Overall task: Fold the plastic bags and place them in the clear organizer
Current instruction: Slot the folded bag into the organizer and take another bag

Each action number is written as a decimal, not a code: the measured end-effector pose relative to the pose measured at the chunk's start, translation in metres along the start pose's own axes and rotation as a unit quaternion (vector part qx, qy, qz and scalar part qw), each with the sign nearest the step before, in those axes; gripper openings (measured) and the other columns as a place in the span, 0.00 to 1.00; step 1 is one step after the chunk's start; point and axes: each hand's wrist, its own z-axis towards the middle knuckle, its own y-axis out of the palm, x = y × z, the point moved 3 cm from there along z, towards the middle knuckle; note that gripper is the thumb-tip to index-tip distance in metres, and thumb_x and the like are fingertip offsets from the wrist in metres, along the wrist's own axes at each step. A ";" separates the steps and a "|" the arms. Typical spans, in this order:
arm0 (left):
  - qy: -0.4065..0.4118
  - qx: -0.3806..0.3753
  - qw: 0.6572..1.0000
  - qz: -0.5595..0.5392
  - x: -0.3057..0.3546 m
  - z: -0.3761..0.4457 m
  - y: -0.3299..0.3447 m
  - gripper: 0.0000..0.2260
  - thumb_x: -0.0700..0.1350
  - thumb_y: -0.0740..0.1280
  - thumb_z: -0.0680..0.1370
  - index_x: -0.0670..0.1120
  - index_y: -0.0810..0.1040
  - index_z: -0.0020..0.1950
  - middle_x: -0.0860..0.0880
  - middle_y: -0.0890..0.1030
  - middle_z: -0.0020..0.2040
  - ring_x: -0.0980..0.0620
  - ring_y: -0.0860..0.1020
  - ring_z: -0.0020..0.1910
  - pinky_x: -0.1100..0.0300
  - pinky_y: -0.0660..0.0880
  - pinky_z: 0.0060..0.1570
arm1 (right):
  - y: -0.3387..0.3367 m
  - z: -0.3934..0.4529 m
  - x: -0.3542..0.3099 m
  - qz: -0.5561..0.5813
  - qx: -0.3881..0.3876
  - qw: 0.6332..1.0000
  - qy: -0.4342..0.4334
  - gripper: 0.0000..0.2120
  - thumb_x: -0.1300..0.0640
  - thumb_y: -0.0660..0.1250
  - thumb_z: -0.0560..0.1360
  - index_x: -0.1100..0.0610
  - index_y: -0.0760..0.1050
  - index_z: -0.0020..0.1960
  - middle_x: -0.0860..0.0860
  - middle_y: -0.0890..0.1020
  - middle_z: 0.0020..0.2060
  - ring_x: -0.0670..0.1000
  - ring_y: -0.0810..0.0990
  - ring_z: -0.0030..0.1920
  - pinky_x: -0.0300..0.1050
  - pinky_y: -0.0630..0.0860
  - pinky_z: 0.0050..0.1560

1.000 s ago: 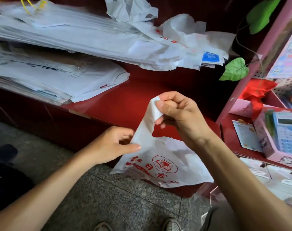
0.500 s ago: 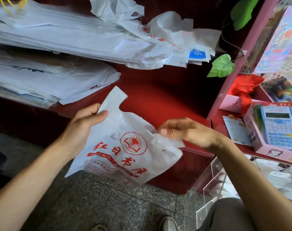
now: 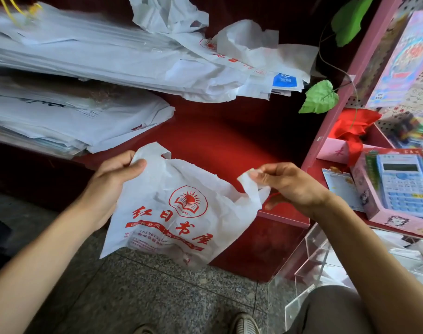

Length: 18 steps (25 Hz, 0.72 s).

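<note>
White plastic bag (image 3: 172, 213) with red print hangs spread between both hands above the red shelf (image 3: 217, 141) edge and the speckled floor (image 3: 138, 292). The left hand (image 3: 111, 182) grips one handle, thumb curled over it; the right hand (image 3: 290, 186) pinches the other handle between fingertips. More white bags lie stacked (image 3: 73, 116) on the shelf behind. The clear organizer (image 3: 311, 266) stands low at the right, beside a boxed calculator (image 3: 403, 184)
</note>
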 end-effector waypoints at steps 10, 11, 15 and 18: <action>-0.070 0.107 0.992 0.014 -0.008 0.005 -0.007 0.05 0.50 0.70 0.77 0.50 0.82 0.47 0.50 0.85 0.43 0.54 0.83 0.36 0.62 0.79 0.38 | -0.008 0.007 0.004 0.400 0.162 0.899 0.069 0.05 0.51 0.66 0.77 0.52 0.72 0.47 0.50 0.78 0.35 0.48 0.75 0.29 0.40 0.74 0.29; -0.083 0.122 0.989 0.018 -0.008 0.004 -0.007 0.06 0.52 0.72 0.75 0.52 0.82 0.50 0.51 0.85 0.46 0.54 0.83 0.40 0.60 0.79 0.42 | 0.002 0.009 0.008 0.349 0.154 0.919 0.104 0.05 0.52 0.67 0.77 0.53 0.73 0.49 0.52 0.79 0.38 0.50 0.77 0.31 0.42 0.76 0.31; -0.107 0.104 0.989 0.018 -0.004 0.001 0.003 0.23 0.58 0.74 0.66 0.54 0.81 0.60 0.52 0.84 0.54 0.50 0.84 0.52 0.53 0.77 0.57 | 0.045 0.017 0.024 0.194 0.107 0.955 0.196 0.14 0.54 0.71 0.74 0.55 0.76 0.58 0.53 0.79 0.54 0.56 0.81 0.50 0.54 0.80 0.48; -0.103 0.013 0.994 -0.032 0.002 -0.004 0.014 0.16 0.56 0.72 0.67 0.54 0.86 0.53 0.49 0.85 0.53 0.50 0.84 0.50 0.57 0.81 0.51 | 0.067 0.021 0.027 0.192 0.057 0.959 0.203 0.17 0.52 0.71 0.75 0.56 0.76 0.61 0.54 0.80 0.57 0.59 0.79 0.58 0.57 0.76 0.58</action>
